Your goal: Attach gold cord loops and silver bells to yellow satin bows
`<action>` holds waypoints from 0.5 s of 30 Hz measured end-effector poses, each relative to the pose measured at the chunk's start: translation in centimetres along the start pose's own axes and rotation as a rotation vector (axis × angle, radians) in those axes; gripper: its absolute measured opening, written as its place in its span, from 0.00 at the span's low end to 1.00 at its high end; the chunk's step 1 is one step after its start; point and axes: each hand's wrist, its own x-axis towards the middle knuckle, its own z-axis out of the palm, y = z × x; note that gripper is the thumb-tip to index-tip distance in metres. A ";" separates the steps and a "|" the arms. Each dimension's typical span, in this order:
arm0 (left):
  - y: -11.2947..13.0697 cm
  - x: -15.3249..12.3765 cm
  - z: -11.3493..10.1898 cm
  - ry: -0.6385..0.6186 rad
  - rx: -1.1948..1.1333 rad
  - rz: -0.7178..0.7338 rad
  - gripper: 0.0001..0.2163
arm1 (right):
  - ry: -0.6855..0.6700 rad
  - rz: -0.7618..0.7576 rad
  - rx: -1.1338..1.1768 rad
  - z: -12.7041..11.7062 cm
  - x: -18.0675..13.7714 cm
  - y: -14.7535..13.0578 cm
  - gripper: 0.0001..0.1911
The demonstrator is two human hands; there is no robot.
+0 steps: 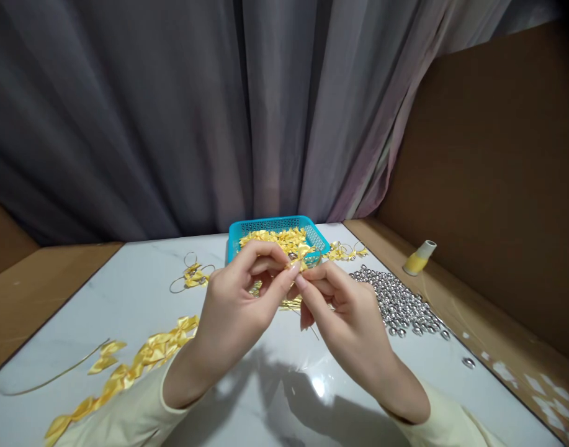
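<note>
In front of the basket, both my hands meet at a small yellow ribbon bow [304, 251]. My left hand [240, 310] pinches it from the left between thumb and forefinger. From the right, the thumb and forefinger of my right hand [352, 320] are pressed together at the bow's lower edge. A shiny silver piece shows beside the bow, partly covered by the fingertips. Behind and below the hands lie several thin gold wires [291, 304], mostly hidden. Beyond them stands a blue plastic basket [232, 239] holding many yellow bows [275, 236].
Loose silver bell-like pieces [400, 301] are heaped at right, near a yellow thread cone [419, 257]. Bows with wire loops lie at left [194, 275] and behind right [342, 251]. A yellow bow strip [149, 351] and a cord [56, 377] lie front left. Curtains [210, 124] hang behind.
</note>
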 end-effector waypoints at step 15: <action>-0.2 0.2 0.1 -0.029 -0.051 -0.036 0.06 | -0.006 -0.081 -0.090 -0.4 0.2 0.3 0.11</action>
